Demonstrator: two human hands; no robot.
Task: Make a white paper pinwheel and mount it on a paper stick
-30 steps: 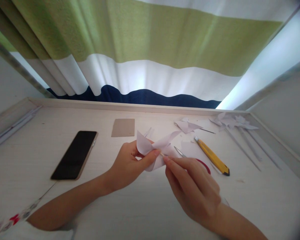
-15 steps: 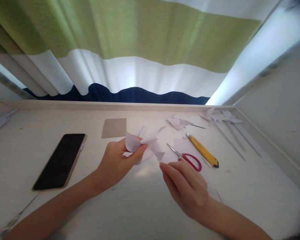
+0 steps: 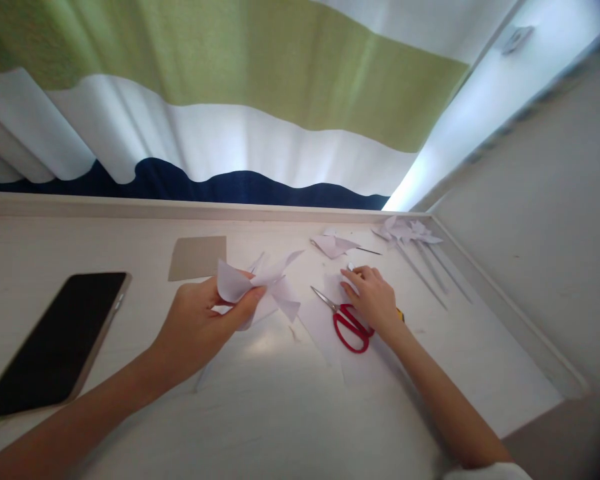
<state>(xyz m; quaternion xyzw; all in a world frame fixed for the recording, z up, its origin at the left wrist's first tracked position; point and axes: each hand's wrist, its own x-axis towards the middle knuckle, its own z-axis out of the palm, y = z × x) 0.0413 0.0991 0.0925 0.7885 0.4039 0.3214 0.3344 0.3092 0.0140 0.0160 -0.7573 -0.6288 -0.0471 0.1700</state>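
Observation:
My left hand (image 3: pixel 215 310) pinches a white paper pinwheel (image 3: pixel 275 280) at its centre, thumb on top, with the folded blades spread out to the right. My right hand (image 3: pixel 373 297) lies over a yellow utility knife (image 3: pixel 401 315), its fingers curled round the middle. Only the knife's grey tip and its yellow end show; the rest is hidden under the hand. Just below that hand are red-handled scissors (image 3: pixel 351 328), blades pointing up and left, resting on white paper sheets (image 3: pixel 325 327). A small thin scrap (image 3: pixel 294 333) lies below the pinwheel.
A black phone (image 3: pixel 55 340) lies at left, a grey-brown card (image 3: pixel 197 258) behind my left hand. Folded paper (image 3: pixel 335 245) with a thin dark rod sits at the back. Finished-looking pinwheels (image 3: pixel 410 230) on sticks lie back right, near the raised table edge (image 3: pixel 505 313).
My right hand has left the spot beside the pinwheel, where a small scrap now lies, and moved right onto the utility knife. My left hand keeps the pinwheel. The view has turned right.

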